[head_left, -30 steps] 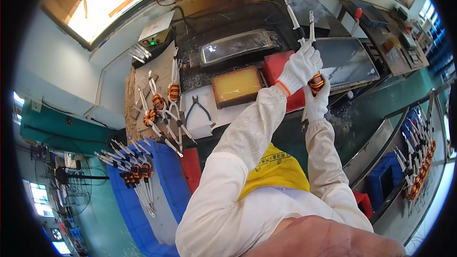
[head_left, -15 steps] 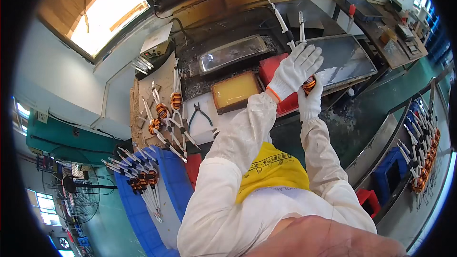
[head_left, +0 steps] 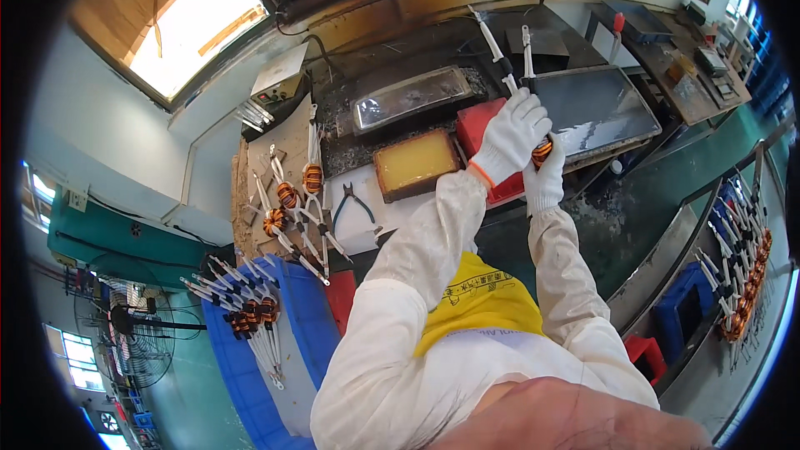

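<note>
A wire-wound coil (head_left: pixel 542 152), orange and black, sits between my two gloved hands over the right side of the bench. My right hand (head_left: pixel 546 179) grips the winding from below. Around the bottom of the coil's white leads (head_left: pixel 506 64) my left hand (head_left: pixel 512 135) is closed, its fingers together and bent; the glove hides part of the coil. The leads point up and away, with metal lugs at their ends. Just right of the hands lies a shallow tray (head_left: pixel 607 108) with a shiny grey surface. A red bin (head_left: pixel 472 123) stands partly behind my left hand.
A dark-rimmed tray holding yellow material (head_left: pixel 417 163) lies left of the hands, below a metal-framed pan (head_left: pixel 412 98). Cutting pliers (head_left: pixel 353 202) rest on a white board. Several coils (head_left: pixel 287 195) lie at the left, others in a blue bin (head_left: pixel 221 367). More coils (head_left: pixel 744 283) fill a rack at right.
My left hand's fingers, stretched out flat before, are now bent around the leads, and the hand has shifted slightly left and down. My right hand still holds the coil.
</note>
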A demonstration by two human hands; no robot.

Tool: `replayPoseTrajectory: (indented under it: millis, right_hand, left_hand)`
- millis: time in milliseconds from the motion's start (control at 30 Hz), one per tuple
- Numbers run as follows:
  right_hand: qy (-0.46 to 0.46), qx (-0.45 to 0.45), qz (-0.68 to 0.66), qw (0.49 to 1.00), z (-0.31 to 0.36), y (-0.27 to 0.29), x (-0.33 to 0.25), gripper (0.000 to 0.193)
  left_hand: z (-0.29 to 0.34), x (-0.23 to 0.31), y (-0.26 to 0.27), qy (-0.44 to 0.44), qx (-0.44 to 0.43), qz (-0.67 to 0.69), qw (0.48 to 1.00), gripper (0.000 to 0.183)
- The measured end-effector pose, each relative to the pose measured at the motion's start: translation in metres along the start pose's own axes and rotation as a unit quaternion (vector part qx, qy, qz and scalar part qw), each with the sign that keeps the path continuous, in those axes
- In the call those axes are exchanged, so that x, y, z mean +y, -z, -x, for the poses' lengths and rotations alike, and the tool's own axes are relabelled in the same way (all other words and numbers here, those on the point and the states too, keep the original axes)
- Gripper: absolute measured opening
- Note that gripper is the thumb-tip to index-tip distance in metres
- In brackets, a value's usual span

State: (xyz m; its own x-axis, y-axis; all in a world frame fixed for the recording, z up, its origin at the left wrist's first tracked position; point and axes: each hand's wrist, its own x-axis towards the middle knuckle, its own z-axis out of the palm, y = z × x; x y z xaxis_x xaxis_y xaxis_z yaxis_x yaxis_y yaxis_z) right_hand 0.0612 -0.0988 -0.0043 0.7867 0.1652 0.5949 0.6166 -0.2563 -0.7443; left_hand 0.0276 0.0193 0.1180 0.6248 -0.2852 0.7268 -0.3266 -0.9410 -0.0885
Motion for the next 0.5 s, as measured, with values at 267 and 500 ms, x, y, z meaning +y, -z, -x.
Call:
replayPoseTrajectory:
  millis: [267, 500]
  right_hand:
    - [-0.003, 0.009, -0.010, 1.000, -0.002, 0.002, -0.013, 0.068]
    - [0.021, 0.009, -0.001, 1.000, -0.003, 0.002, -0.011, 0.069]
  left_hand:
    - [0.017, 0.005, -0.029, 0.517, 0.083, 0.320, 0.790, 0.040]
    - [0.001, -0.004, -0.031, 0.520, -0.025, 0.335, 0.785, 0.036]
